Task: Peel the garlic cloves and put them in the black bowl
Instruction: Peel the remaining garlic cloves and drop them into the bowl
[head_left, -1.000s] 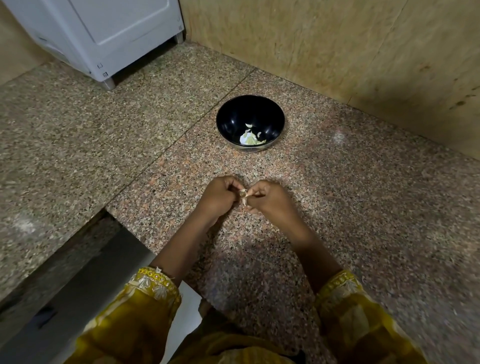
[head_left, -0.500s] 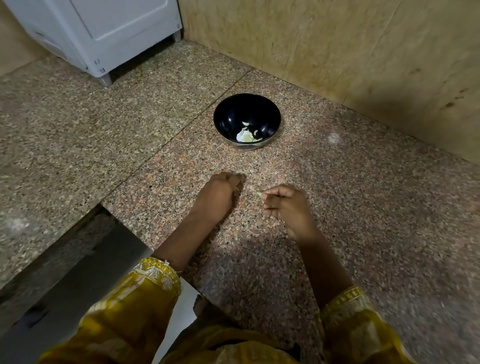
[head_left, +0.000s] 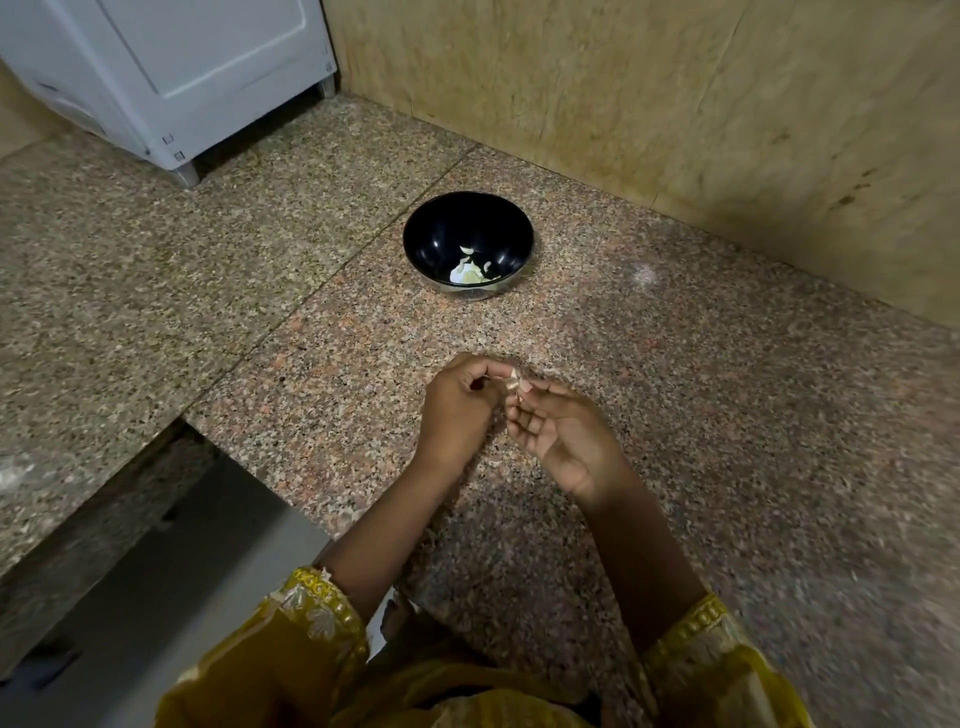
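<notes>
1. Pinched between the fingertips of both hands: 1 garlic clove (head_left: 513, 383), held just above the counter (head_left: 727, 415) and not resting on it.
2. Left hand (head_left: 457, 410) curled tight, thumb and forefinger nipping the clove; right hand (head_left: 563, 434) palm up, fingers loosely bent, thumb and forefinger gripping the other side.
3. Judged as mid-peel: tan skin seemingly on the clove, though too small to tell how much.
4. Next, most likely: work a nail under the skin, strip it clean, then reach forward and drop the clove in.
5. Straight ahead and well apart from the hands: the black bowl (head_left: 441, 228), on the counter near the wall (head_left: 623, 104), with a few pale peeled cloves (head_left: 472, 270) at its bottom.
6. Far left corner: a white appliance (head_left: 182, 78). Bottom edge: 2 yellow embroidered sleeves (head_left: 322, 613).
7. No brand, label or readable writing anywhere.
</notes>
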